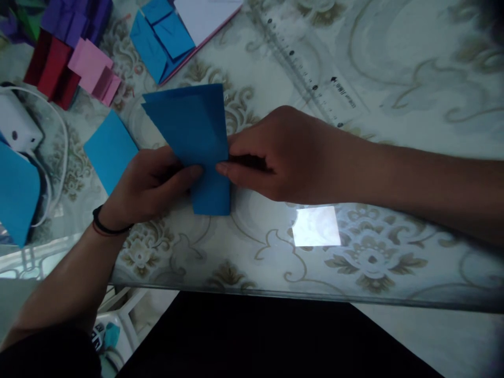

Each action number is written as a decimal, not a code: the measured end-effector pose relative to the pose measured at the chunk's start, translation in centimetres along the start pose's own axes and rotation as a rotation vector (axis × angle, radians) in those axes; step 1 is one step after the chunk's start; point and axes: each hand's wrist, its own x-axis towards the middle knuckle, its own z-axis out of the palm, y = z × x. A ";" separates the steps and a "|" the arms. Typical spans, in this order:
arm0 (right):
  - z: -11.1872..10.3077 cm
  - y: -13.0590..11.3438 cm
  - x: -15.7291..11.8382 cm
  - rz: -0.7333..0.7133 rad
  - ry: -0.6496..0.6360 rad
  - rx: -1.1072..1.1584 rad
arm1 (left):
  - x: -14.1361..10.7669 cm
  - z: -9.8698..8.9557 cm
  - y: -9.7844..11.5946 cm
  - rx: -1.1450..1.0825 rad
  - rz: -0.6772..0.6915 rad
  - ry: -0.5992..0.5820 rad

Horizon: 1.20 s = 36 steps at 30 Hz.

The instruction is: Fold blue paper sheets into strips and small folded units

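Observation:
A folded sheet of blue paper [200, 121] is held between my two hands, above the patterned tabletop. My left hand [151, 181] grips its left edge, with the thumb lying on the front face and the other fingers behind. On the right edge, my right hand [271, 157] pinches the paper between thumb and fingers. The sheet's upper left corner shows two layers standing slightly apart. Just beyond my left hand, another flat blue paper [111, 149] lies on the table, partly covered by that hand.
Folded blue paper [163, 39] rests on a pad [208, 18] at the back. A clear ruler [303, 68] lies to its right. Pink [94, 71], red [53, 71] and purple folded pieces [74, 21] sit back left. A white device [18, 121] with a cable is at left. The table edge [255, 294] runs in front.

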 end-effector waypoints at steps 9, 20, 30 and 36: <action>0.0 0.0 0.0 -0.021 0.004 0.017 | 0.2 0.0 -0.2 -0.030 0.025 -0.002; -0.1 0.2 -0.1 -0.039 0.015 0.012 | 0.0 0.1 -0.2 -0.010 -0.022 0.016; -0.1 0.1 -0.1 -0.004 -0.010 -0.019 | 0.1 0.3 -0.8 -0.075 0.085 0.042; -0.1 0.1 -0.1 -0.011 0.003 0.015 | 0.2 0.3 -0.7 -0.060 0.092 0.039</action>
